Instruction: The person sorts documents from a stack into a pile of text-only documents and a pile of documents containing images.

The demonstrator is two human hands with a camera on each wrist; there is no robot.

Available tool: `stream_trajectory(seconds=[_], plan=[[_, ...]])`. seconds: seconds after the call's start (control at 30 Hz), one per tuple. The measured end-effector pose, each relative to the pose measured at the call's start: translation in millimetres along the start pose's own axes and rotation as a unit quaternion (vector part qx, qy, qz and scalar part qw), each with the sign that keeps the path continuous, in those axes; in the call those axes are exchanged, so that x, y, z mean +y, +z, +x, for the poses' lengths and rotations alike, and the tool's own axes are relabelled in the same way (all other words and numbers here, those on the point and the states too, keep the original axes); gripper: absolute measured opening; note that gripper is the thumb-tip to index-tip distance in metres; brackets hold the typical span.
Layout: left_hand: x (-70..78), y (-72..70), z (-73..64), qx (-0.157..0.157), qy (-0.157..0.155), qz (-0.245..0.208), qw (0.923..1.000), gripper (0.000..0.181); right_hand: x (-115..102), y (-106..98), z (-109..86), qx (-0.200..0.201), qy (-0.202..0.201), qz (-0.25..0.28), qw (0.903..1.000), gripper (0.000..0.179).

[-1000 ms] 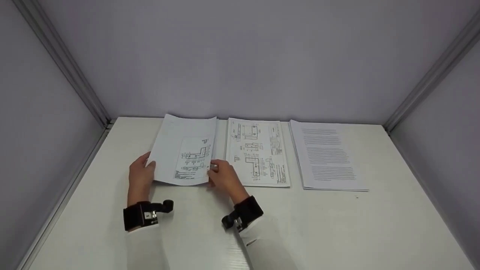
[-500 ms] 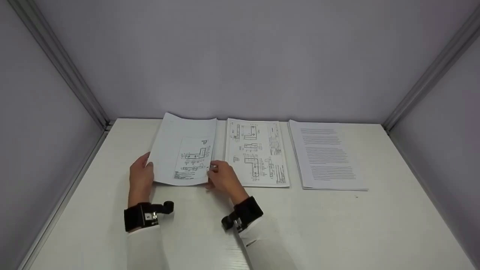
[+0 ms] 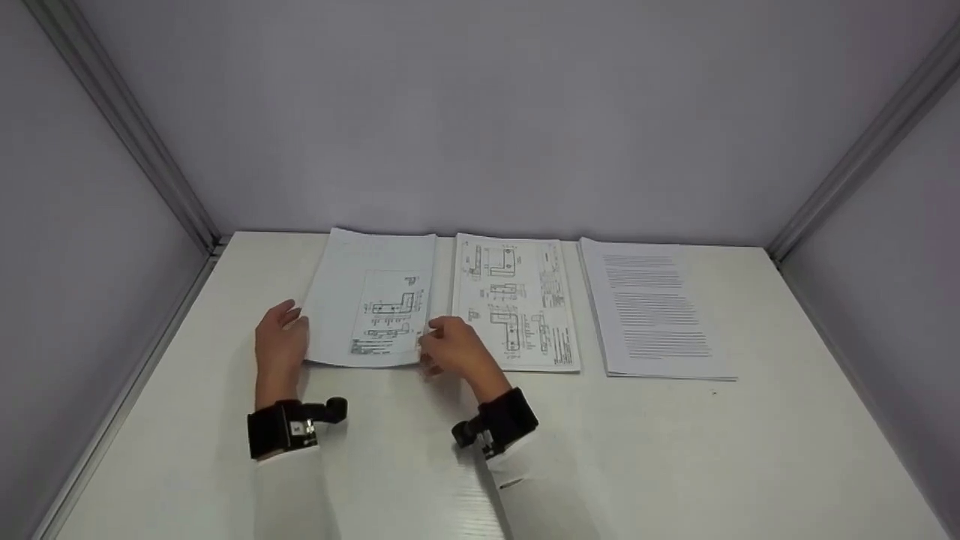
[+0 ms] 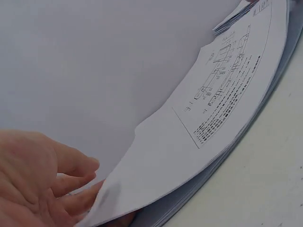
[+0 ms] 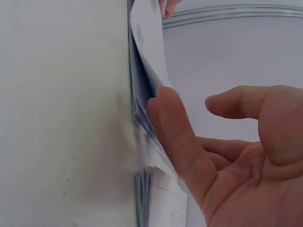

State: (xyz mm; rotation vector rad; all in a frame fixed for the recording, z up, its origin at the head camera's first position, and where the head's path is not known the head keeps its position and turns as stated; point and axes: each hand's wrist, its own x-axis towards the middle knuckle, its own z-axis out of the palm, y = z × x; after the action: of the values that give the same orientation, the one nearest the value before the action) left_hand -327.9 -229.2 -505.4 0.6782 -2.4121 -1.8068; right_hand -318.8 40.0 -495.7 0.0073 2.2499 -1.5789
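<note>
At the left lies a stack of paper sheets [image 3: 345, 300], its top sheet printed with a small technical drawing and slightly bowed. My left hand [image 3: 281, 341] is at the stack's left edge; in the left wrist view its thumb stands off the paper while fingertips [image 4: 83, 198] reach the sheet's edge. On the opposite side my right hand [image 3: 455, 349] is at the lower right corner. The right wrist view shows its thumb [image 5: 232, 103] raised away from the paper and extended fingers [image 5: 173, 123] against the sheet edges, which are partly spread apart there.
Close to the right of my right hand lies a second stack with larger technical drawings [image 3: 517, 300]. Farther right is a stack of text pages [image 3: 652, 315]. A grey wall [image 3: 495, 120] stands behind the white table [image 3: 660, 465], with metal profiles [image 3: 862, 142] at the corners.
Both hands have loosened from the left stack, which they held at its edges before. My right hand has shifted slightly right, and the stack's front edge sits a little flatter.
</note>
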Motion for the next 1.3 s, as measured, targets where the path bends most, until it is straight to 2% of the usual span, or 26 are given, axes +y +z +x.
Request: stream_trajectory(seconds=[0.13, 0.27, 0.5, 0.8, 1.03, 1.3], plan=[[3.7, -3.1, -1.2, 0.012, 0.004, 0.008, 0.9999, 0.055, -8, -5, -7.7, 0.012, -0.007, -0.015, 0.9998, 0.053], [4.9, -3.5, -2.7, 0.006, -0.007, 0.015, 0.9999, 0.056, -11, -5, -10.1, 0.012, -0.019, -0.042, 0.9989, 0.052], [3.6, -0.7, -1.2, -0.004, -0.003, 0.037, 0.9993, 0.055, -11, 3, -12.6, -0.004, -0.026, -0.111, 0.9935, 0.057], [3.9, -1.3, -1.0, -0.034, -0.015, 0.046, 0.9982, 0.057, -8, 4, -12.1, -0.008, -0.024, -0.106, 0.9940, 0.057], [5.3, -1.3, -1.8, -0.042, -0.021, 0.045, 0.9979, 0.057, -5, 3, -10.7, -0.007, -0.036, -0.113, 0.9929, 0.057], [6.3, 1.1, -1.3, -0.042, -0.031, 0.035, 0.9981, 0.057, -3, 1, -11.1, -0.007, -0.033, -0.103, 0.9941, 0.057]])
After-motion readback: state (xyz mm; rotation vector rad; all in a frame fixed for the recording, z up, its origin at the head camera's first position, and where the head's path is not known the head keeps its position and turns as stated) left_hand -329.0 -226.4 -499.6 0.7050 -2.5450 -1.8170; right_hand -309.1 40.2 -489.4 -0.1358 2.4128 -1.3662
